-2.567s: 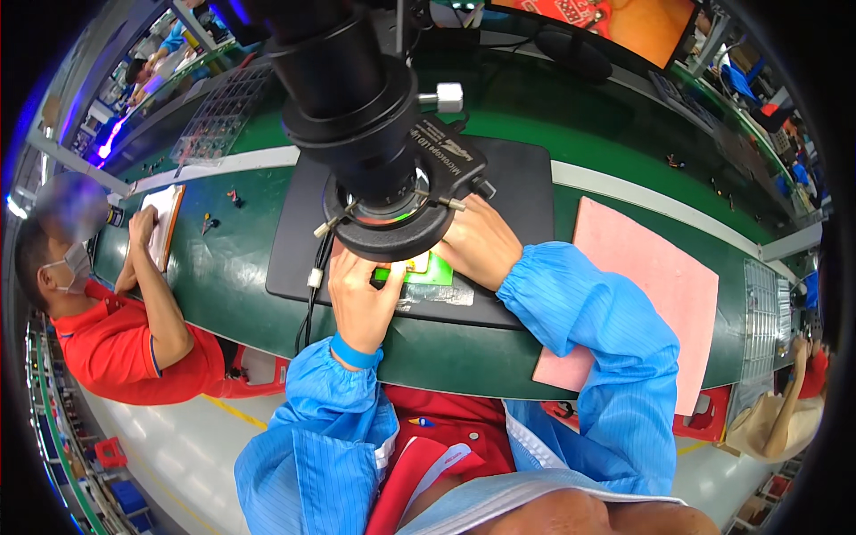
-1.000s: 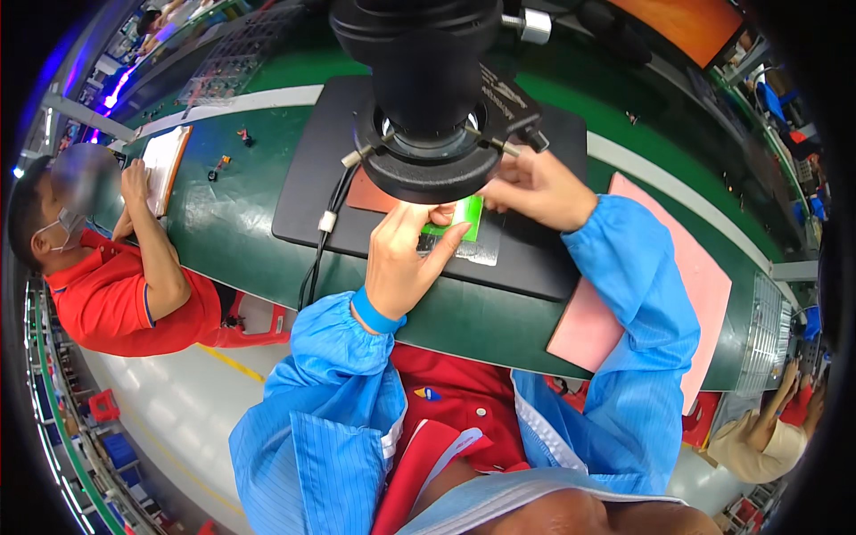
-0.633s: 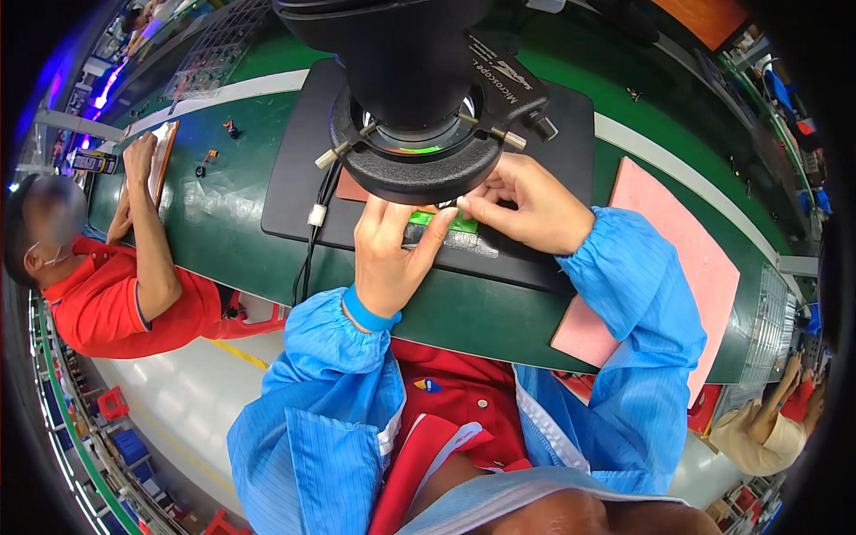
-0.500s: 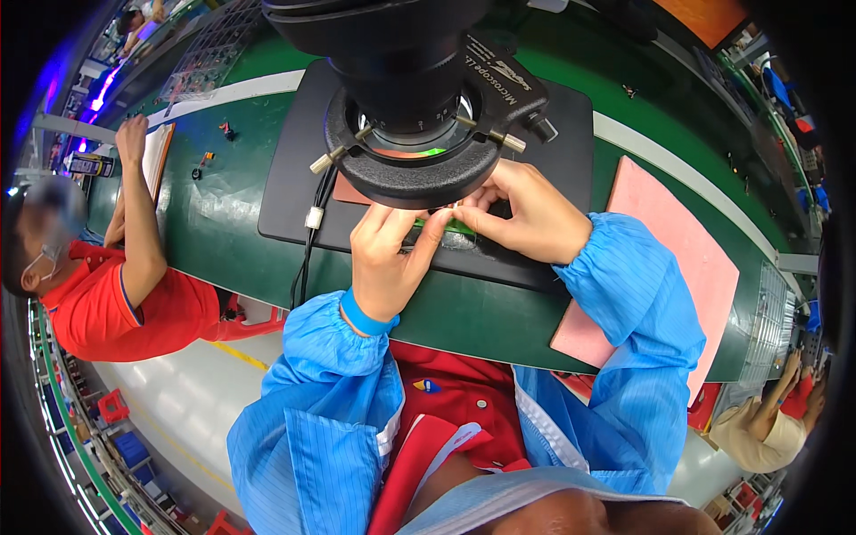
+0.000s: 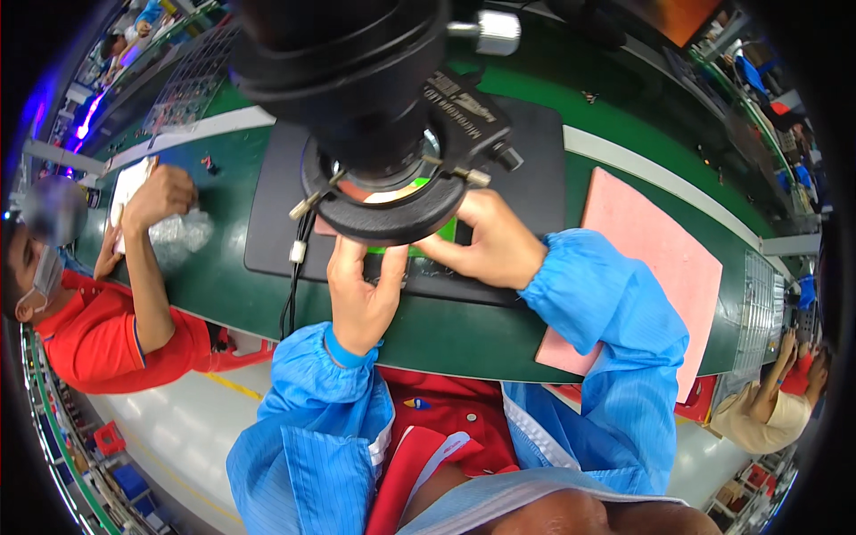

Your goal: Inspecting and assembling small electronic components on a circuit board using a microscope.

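A flat green piece [image 5: 448, 234] lies beneath the black ring light [image 5: 392, 218] of a microscope [image 5: 366, 116], above a black mat [image 5: 278, 234]. Its kind cannot be told, as the ring hides much of it. My left hand [image 5: 361, 299] has thumb and forefinger bent around its near edge, their tips at the ring's lower rim. From the other side my right hand [image 5: 492, 245] grips it, the thumb along the green surface and the other fingertips hidden under the ring. A pinkish sheet [image 5: 326, 226] shows beside the green piece.
A pink foam sheet [image 5: 655, 267] lies on the green table [image 5: 437, 332] under my right forearm. Black cables [image 5: 292, 290] run down beside the mat. At left, a co-worker's hand [image 5: 160, 198] is near a clear plastic bag [image 5: 183, 234]. A wire rack [image 5: 758, 308] stands at far right.
My hands, whose fingertips met over the green piece, are now farther apart. The microscope appears lower and further left in view. The co-worker's hand at left has come down.
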`<state>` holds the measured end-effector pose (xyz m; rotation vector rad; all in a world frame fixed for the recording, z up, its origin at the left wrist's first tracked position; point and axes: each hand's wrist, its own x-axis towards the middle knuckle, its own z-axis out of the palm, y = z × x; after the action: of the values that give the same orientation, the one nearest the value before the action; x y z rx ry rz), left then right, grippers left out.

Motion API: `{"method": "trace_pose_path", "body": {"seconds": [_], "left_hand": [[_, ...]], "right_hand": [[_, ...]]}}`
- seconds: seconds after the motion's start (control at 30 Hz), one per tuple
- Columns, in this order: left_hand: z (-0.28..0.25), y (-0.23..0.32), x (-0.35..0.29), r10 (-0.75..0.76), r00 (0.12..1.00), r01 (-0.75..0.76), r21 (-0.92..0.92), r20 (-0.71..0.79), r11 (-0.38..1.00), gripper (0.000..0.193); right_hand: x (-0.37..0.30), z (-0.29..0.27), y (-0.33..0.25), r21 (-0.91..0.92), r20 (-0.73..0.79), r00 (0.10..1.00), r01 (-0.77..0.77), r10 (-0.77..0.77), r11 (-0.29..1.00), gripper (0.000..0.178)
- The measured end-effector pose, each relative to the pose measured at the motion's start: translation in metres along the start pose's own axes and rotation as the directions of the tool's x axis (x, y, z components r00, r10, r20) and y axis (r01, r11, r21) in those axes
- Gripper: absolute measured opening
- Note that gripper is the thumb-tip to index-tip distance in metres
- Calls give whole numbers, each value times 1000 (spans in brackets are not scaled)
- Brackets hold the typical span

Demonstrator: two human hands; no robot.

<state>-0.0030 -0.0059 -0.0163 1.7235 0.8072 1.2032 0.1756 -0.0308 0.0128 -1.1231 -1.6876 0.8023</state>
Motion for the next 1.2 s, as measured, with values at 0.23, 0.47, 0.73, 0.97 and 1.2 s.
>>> {"method": "trace_pose_path", "body": {"seconds": [0.23, 0.47, 0.73, 0.97, 1.2], "left_hand": [[-1, -5, 1, -45, 998, 47, 84, -35, 995, 23], [-3, 2, 10, 203, 974, -225, 586, 105, 779, 20], [4, 7, 7, 102, 995, -102, 317, 17, 943, 20], [-1, 1, 7, 175, 982, -188, 491, 72, 851, 24], [-3, -2, 11, 169, 977, -212, 628, 128, 749, 25]], "right_hand": [[0, -5, 3, -378, 47, 994, 112, -102, 919, 18], [-1, 6, 19, -531, 4, 996, 77, -88, 844, 16], [0, -2, 10, -60, -10, 999, -38, 37, 997, 23], [0, 0, 24, -468, -17, 993, 94, -116, 879, 15], [12, -7, 24, -475, 138, 988, 5, 69, 880, 30]]}}
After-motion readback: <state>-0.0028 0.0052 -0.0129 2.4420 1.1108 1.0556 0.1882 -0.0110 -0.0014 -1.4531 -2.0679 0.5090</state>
